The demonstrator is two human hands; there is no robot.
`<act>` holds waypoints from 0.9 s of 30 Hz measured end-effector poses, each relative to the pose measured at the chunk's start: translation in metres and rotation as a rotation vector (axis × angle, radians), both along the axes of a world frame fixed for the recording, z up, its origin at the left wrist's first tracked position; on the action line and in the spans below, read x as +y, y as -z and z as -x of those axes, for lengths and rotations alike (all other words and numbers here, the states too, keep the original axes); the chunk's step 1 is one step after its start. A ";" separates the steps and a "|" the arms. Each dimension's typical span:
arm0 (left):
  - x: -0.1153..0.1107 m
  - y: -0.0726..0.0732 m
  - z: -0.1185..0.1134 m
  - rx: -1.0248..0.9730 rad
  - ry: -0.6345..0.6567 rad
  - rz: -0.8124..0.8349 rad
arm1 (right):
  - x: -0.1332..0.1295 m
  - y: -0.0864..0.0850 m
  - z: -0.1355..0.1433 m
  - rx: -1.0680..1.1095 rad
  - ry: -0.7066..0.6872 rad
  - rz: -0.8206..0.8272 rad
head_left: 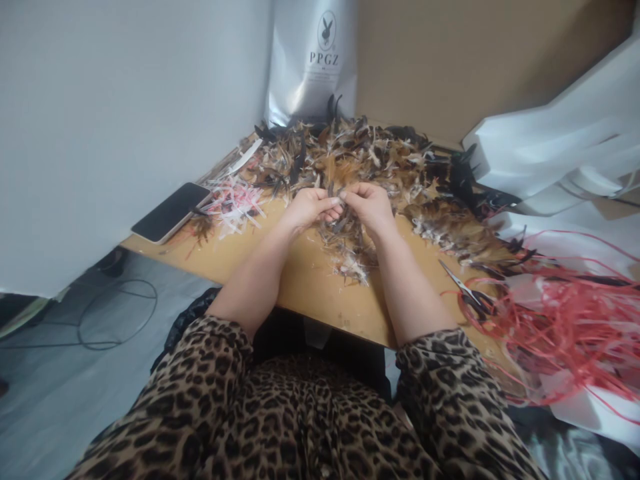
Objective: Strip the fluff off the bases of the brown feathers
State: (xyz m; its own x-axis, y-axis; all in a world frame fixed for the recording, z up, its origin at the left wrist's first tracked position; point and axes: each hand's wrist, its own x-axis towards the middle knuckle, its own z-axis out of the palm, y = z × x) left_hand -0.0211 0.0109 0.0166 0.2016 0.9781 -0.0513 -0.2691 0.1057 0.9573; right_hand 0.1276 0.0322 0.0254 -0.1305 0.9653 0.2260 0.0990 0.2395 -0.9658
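Note:
Both my hands meet over the middle of the table, fingertips almost touching. My left hand is closed in a pinch, and my right hand pinches from the other side. Between them a small bunch of brown feathers sticks up, its lower ends hidden by my fingers. Behind my hands spreads a large heap of brown, black and white feathers. Below them on the table lie more loose feathers with white fluffy ends.
A phone lies at the left edge beside pink and white strips. Scissors rest at right, near a tangle of red strings. A silver bag stands at the back of the tan tabletop.

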 end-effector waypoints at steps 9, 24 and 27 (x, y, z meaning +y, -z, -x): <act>0.006 -0.003 0.007 -0.142 -0.242 0.004 | 0.009 0.001 -0.012 -0.054 0.112 -0.056; 0.005 -0.005 0.007 -0.132 -0.300 0.019 | 0.001 0.032 0.004 -0.703 0.198 -0.307; 0.005 -0.004 0.008 -0.145 -0.295 0.043 | 0.006 0.023 0.000 -0.365 0.198 -0.209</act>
